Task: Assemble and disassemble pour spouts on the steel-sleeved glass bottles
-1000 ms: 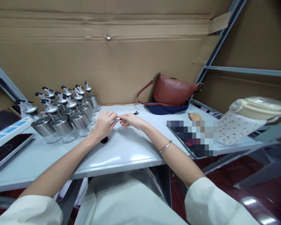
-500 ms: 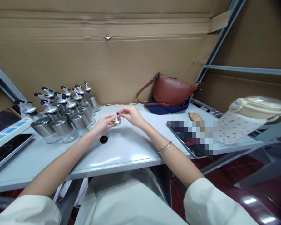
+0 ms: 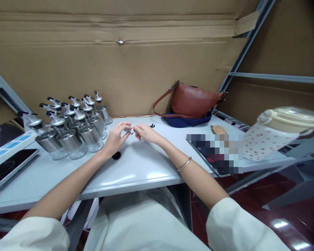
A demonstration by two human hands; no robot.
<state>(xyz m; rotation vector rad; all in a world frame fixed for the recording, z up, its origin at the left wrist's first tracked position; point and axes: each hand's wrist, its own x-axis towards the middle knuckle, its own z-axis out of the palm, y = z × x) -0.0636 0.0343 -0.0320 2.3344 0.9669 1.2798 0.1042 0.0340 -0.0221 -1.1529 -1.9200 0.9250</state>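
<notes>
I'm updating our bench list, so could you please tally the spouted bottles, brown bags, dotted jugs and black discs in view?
Spouted bottles: 10
Brown bags: 1
Dotted jugs: 1
Black discs: 1
Total: 13

Head-worn, looking forward and down. Close over the table [image 3: 157,164] at mid-frame, facing the cardboard wall [image 3: 120,76] across the upper half of frame.

Since half a second ago, the right hand [image 3: 146,134] sits lower, the left hand [image 3: 116,137] higher, their small piece [image 3: 132,131] less exposed; black clips [image 3: 152,125] reappear.
</notes>
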